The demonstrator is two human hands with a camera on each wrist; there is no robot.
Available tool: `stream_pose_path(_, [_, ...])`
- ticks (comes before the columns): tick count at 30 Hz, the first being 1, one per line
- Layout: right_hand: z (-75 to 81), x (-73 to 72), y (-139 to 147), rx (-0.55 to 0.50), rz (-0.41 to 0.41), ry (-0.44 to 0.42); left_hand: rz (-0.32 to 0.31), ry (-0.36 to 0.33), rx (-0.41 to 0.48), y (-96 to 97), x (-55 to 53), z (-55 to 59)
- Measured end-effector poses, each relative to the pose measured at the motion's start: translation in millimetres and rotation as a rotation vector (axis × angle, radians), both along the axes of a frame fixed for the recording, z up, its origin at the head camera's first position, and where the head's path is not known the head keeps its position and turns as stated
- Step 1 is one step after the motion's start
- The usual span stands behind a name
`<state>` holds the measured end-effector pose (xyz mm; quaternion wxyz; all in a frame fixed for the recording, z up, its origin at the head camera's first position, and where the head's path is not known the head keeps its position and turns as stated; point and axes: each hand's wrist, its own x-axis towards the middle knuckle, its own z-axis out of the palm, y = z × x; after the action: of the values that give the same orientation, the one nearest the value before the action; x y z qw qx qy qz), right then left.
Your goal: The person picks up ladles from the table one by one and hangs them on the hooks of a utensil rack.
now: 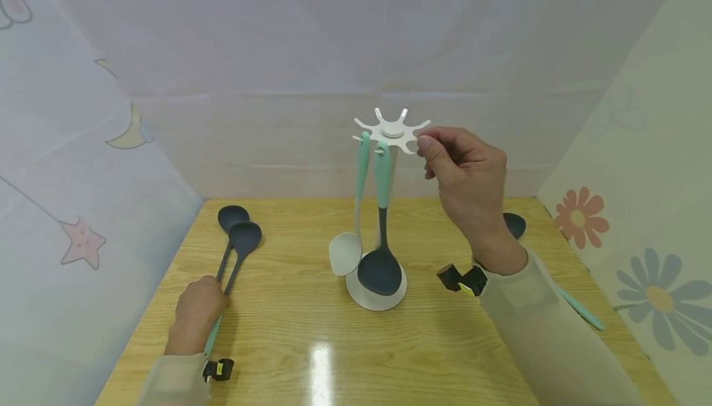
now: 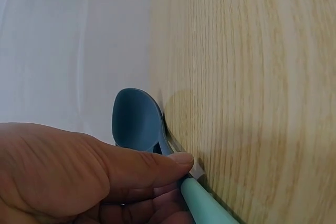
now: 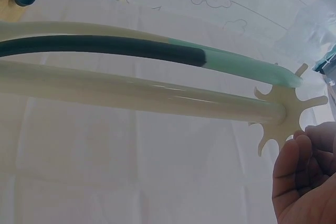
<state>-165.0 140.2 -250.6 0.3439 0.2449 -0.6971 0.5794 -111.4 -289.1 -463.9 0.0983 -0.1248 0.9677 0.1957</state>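
Observation:
A white utensil stand [image 1: 392, 129] with a hooked top rises mid-table. A dark ladle [image 1: 381, 270] and a pale spoon-like utensil [image 1: 345, 254], both with mint handles, hang from its hooks. My right hand [image 1: 470, 174] pinches one hook at the stand's right side; the right wrist view shows the fingertips at the hooked top [image 3: 282, 109]. At the table's left, my left hand [image 1: 199, 304] pinches a dark spoon [image 1: 245, 236] where its shaft meets the mint handle [image 2: 207, 203]. A second dark utensil [image 1: 232, 215] lies beside that spoon, partly behind it.
Another dark utensil [image 1: 514, 224] with a mint handle lies at the right of the wooden table [image 1: 289, 332], partly hidden by my right forearm. Cloth walls [image 1: 289, 146] stand behind the table and along both sides.

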Motion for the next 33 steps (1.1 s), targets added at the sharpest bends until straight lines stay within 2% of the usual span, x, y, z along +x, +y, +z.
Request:
stream_pose_path(14, [0.1,-0.6,-1,-0.006,0.001,0.005,0.017,-0.033,0.025,0.1,-0.8,3.2])
stream_pose_path(25, [-0.4,-0.1,-1,-0.006,0.002,0.009,-0.055,-0.018,0.046,9.6,-3.0,5.2])
stream_pose_path(29, [-0.3,-0.1,-1,-0.007,0.002,0.01,-0.06,-0.031,0.109,16.2,-5.2,8.2])
stream_pose_path(33, [-0.2,0.0,-1,-0.005,0.001,0.01,-0.06,-0.043,0.22,23.6,-5.5,13.4])
